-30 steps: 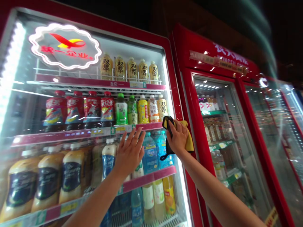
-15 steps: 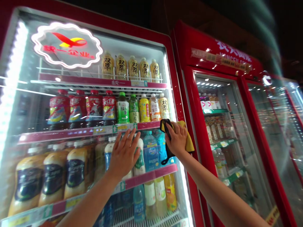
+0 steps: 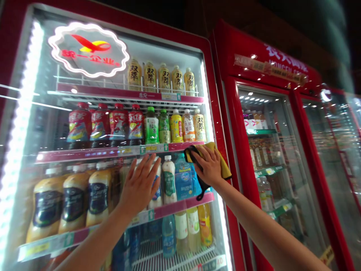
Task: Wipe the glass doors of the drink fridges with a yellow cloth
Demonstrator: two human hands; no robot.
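My left hand [image 3: 138, 186] is spread with its palm towards the glass door [image 3: 169, 49] of a red-framed drinks fridge, in front of the third shelf's bottles. Whether the palm touches the glass, I cannot tell. Under my right hand [image 3: 209, 165] is a yellow cloth [image 3: 225, 168] with a black side and a dangling black loop. The fingers lie over the cloth, which is against the glass near the door's right edge. Behind the glass, blue bottles [image 3: 184, 178] and a white bottle with a green label [image 3: 169, 180] stand between the two hands.
Red-capped bottles [image 3: 80, 124] and green tea bottles [image 3: 152, 128] line the second shelf. Large brown-and-cream bottles [image 3: 46, 209] stand at lower left. A lit oval sign [image 3: 88, 49] glows on the door. To the right is another red fridge [image 3: 231, 52] with glass doors.
The fridge sits slightly further right in the view. Against its shelves, both hands have shifted left, the right one carrying the cloth with it.
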